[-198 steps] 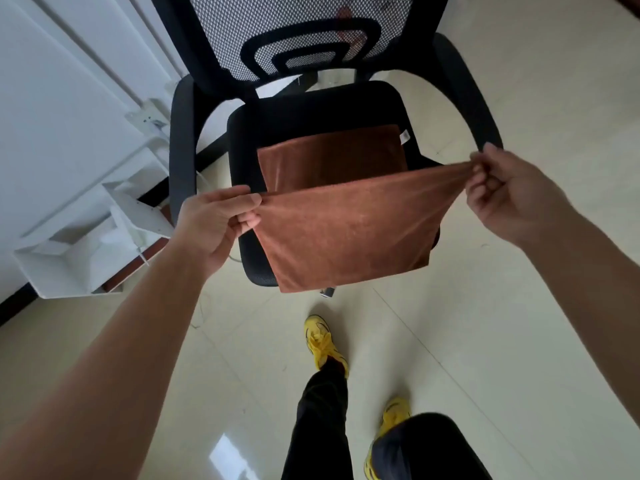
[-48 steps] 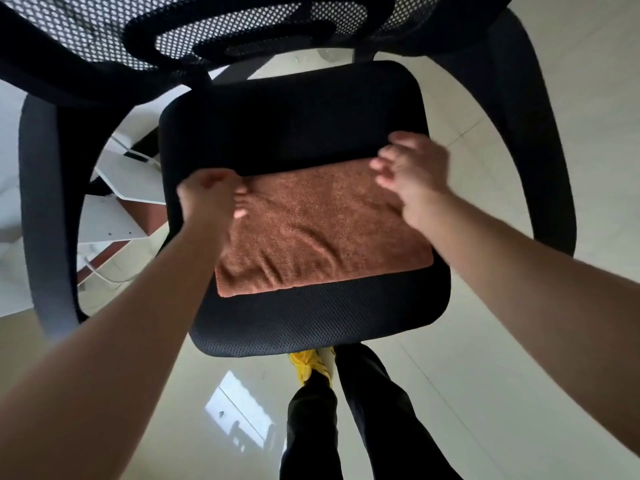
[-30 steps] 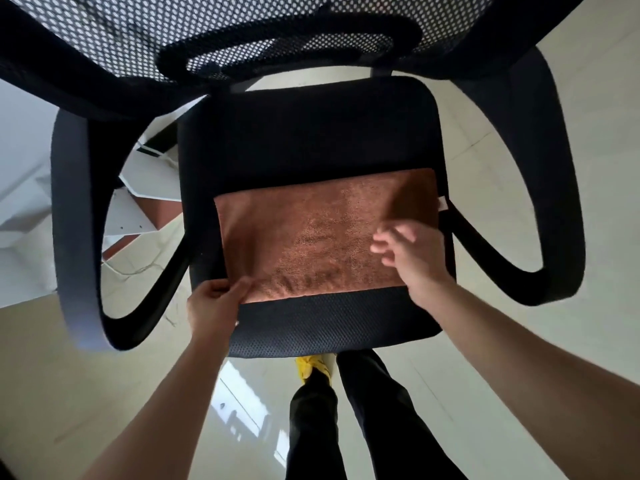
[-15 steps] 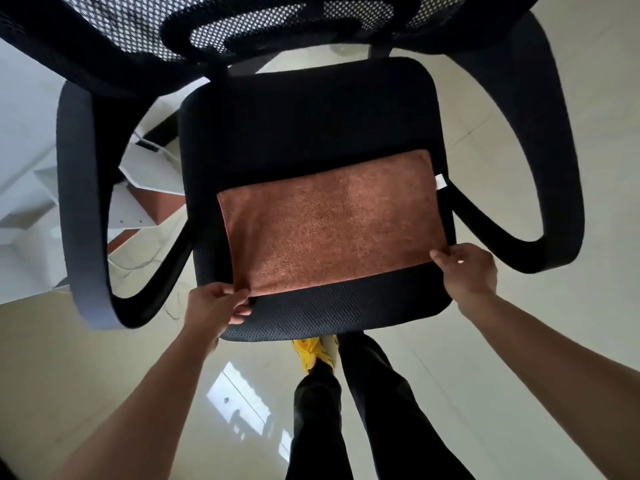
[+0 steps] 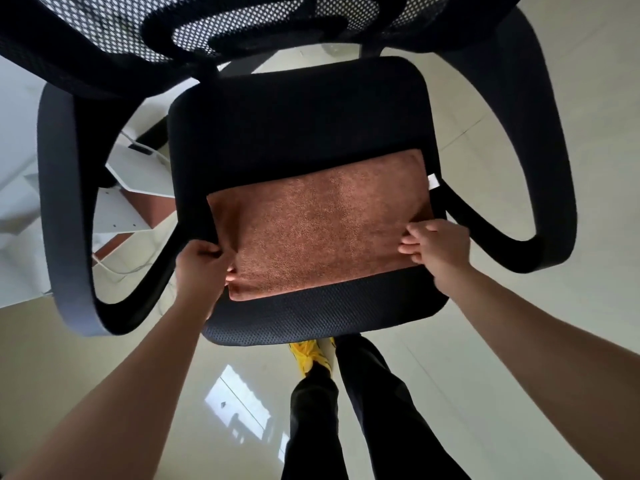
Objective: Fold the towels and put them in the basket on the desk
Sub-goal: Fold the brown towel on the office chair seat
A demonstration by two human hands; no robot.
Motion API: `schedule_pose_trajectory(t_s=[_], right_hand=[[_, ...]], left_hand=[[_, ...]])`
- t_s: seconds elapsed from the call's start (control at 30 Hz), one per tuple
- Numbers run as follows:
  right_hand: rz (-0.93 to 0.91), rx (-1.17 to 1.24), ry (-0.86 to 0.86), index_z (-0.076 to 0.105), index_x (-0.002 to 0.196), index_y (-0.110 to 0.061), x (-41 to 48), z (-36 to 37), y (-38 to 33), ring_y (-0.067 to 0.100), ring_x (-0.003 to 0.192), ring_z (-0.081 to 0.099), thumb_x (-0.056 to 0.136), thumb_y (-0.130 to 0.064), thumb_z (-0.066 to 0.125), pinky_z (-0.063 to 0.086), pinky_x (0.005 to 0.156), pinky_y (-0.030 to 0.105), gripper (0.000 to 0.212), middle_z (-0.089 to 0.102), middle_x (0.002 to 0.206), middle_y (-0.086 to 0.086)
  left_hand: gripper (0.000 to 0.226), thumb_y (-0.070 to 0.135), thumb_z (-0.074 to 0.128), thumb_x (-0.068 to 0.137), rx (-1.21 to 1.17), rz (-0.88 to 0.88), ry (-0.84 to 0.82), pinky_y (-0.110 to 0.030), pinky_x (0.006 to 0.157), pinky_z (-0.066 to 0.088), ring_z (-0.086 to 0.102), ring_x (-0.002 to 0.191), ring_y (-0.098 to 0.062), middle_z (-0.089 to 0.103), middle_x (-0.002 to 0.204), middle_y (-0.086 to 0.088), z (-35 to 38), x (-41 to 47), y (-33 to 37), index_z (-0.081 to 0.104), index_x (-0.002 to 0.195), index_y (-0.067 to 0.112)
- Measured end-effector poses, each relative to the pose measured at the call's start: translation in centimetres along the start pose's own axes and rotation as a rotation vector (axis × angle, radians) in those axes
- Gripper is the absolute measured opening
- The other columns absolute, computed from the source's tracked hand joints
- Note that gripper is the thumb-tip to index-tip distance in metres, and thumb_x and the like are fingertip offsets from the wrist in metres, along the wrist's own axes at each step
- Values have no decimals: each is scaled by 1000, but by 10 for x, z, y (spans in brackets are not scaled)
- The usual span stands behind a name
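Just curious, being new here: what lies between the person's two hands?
In the head view, a folded brown towel spans from the left hand to the right hand, flat on the black chair seat; each hand grips one end.

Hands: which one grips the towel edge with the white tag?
The right hand: the white tag sticks from its towel edge; the left hand grips the opposite edge.

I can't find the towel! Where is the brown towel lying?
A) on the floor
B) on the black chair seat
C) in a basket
B: the brown towel lies flat on the black chair seat, the left hand and right hand holding its side edges.
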State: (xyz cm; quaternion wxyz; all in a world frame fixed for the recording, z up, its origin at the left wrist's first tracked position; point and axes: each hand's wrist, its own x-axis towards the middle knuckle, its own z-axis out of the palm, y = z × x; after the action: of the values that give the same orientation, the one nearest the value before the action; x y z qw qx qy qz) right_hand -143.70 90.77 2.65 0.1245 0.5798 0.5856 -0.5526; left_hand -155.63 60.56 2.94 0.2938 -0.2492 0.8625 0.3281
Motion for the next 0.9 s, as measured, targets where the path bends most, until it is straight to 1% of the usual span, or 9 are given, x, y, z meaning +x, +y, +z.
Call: schedule_pose_trajectory(t_s=[0.07, 0.13, 0.2, 0.27, 0.37, 0.5, 0.73, 0.83, 0.9], right_hand=[[-196, -332, 147, 68, 86, -14, 4, -13, 4, 17, 73, 71, 89, -22, 62, 54, 68, 30, 11, 73, 88, 9], [-408, -549, 221, 64, 107, -12, -2, -9, 8, 25, 95, 64, 88, -26, 62, 48, 78, 31, 24, 67, 106, 9], [-565, -595, 288, 55, 125, -9, -3, 3, 3, 31, 111, 53, 86, -29, 65, 46, 85, 38, 45, 57, 122, 13], [-547, -594, 301, 47, 133, -8, 6, 9, -10, 33, 119, 48, 83, -38, 69, 44, 95, 44, 62, 52, 129, 15], [-265, -633, 222, 48, 130, -11, 29, 7, -30, 32, 116, 54, 74, -52, 75, 45, 92, 41, 75, 56, 127, 11], [-62, -571, 61, 61, 110, -10, 42, 3, -41, 29, 93, 62, 65, -51, 82, 50, 76, 34, 63, 67, 106, 6], [47, -150, -162, 68, 107, -14, 26, -17, -48, 26, 94, 68, 71, -17, 82, 55, 87, 42, 38, 71, 106, 8], [143, 6, -252, 70, 102, -13, 1, -15, -61, 25, 90, 72, 72, -9, 80, 57, 79, 38, 32, 74, 102, 10], [132, 86, -261, 70, 105, -11, -19, -3, -73, 26, 87, 73, 72, -5, 78, 57, 71, 37, 34, 75, 99, 11]], left_hand=[[27, 20, 71, 79, 337, 228, 165, -39, 76, 49, 64, 89, -32, 68, 92, -13, -7, -3, -8, 62, 101, 8], [34, 22, 72, 78, 513, 515, 220, -44, 76, 48, 54, 104, -35, 58, 112, -15, -3, -10, -5, 61, 108, 10], [55, 34, 76, 74, 655, 803, 137, -51, 89, 45, 43, 121, -37, 47, 132, -17, 7, -12, 7, 57, 122, 14], [91, 55, 76, 67, 869, 925, -21, -52, 109, 30, 24, 140, -36, 27, 152, -17, 15, -3, 16, 39, 142, 19], [133, 72, 75, 50, 1041, 819, -160, -49, 119, 8, -7, 148, -28, -6, 161, -11, 16, 18, 17, 7, 153, 24], [149, 80, 71, 40, 1106, 787, -157, -53, 119, 7, -15, 147, -30, -16, 160, -12, 15, 29, 16, -7, 153, 23], [147, 82, 69, 43, 1111, 789, -170, -52, 119, 4, -18, 146, -32, -20, 158, -13, 13, 25, 22, -13, 151, 24], [135, 77, 70, 51, 1020, 760, -131, -49, 120, 8, -10, 148, -30, -11, 160, -12, 6, 19, 21, -1, 153, 23], [111, 65, 70, 66, 835, 659, -45, -47, 117, 15, 4, 148, -31, 3, 161, -13, -5, 13, 15, 15, 152, 21]])
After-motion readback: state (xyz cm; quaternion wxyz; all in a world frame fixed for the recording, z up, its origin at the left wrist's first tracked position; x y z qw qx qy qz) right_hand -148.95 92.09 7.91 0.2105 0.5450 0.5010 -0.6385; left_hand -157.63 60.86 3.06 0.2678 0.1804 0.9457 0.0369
